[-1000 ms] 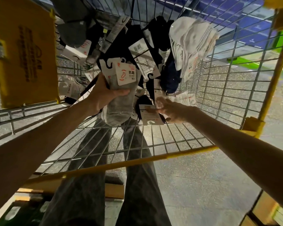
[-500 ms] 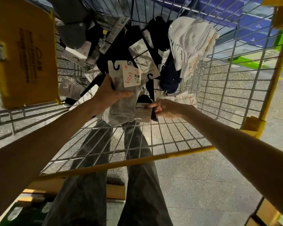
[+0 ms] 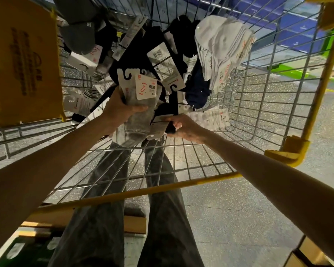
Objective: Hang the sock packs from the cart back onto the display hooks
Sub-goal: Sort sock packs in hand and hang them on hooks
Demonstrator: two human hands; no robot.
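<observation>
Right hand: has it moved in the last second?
Yes. The right hand, gripping a dark pack, drew left from the cart's yellow corner toward the grey pack.

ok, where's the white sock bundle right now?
Head view, upper right: the white sock bundle sits in the cart against its right wire wall, just above the navy socks and beyond the right hand.

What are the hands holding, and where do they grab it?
The left hand grips a grey sock pack around its middle. The right hand pinches a black sock pack at its card end.
</observation>
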